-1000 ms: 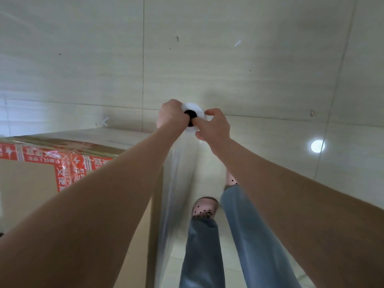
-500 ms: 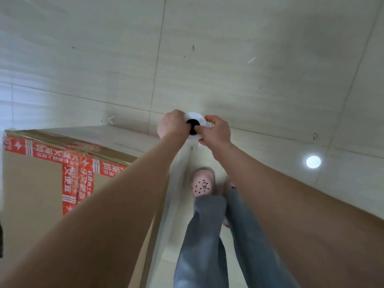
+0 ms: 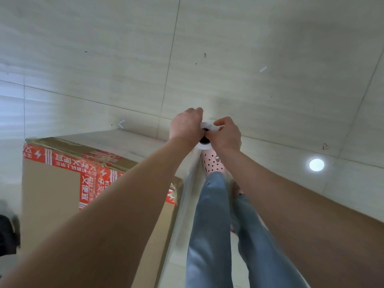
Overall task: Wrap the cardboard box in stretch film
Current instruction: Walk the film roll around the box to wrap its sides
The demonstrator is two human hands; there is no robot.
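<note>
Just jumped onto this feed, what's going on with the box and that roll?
A person holds a stretch film roll upright by its top end, left hand and right hand both curled round it. The roll stands beside a corner of a cardboard box sealed with red printed tape, and clear film runs down along that edge.

One cardboard box [image 3: 52, 190]; one film roll [image 3: 204, 144]; two hands [image 3: 187, 125] [image 3: 226, 134]; two pink clogs [image 3: 212, 161] [image 3: 236, 190]
</note>
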